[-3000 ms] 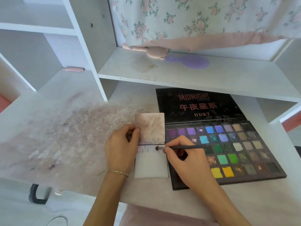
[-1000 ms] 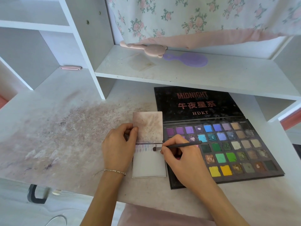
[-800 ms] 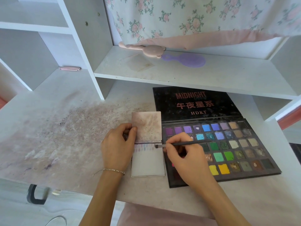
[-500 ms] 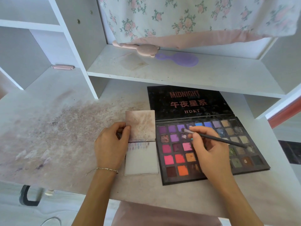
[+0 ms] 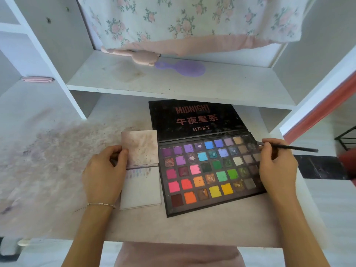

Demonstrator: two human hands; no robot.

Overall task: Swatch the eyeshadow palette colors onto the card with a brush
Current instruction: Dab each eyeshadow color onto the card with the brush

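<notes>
Right hand (image 5: 277,166), pinching the brush (image 5: 289,147), is loading shadow at the palette's (image 5: 208,210) two o'clock corner while left hand (image 5: 104,174) is gripping the card (image 5: 141,191), awaiting the next swatch.

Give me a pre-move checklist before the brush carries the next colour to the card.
1. Brush gripped by right hand: ok.
2. Bristle tip over a pan at the upper right corner of the palette: ok.
3. Colour loaded on the bristles: cannot tell.
4. Left hand holding the card steady at its left edge: ok.
5. Bare card below the swatch row: ok.
</notes>
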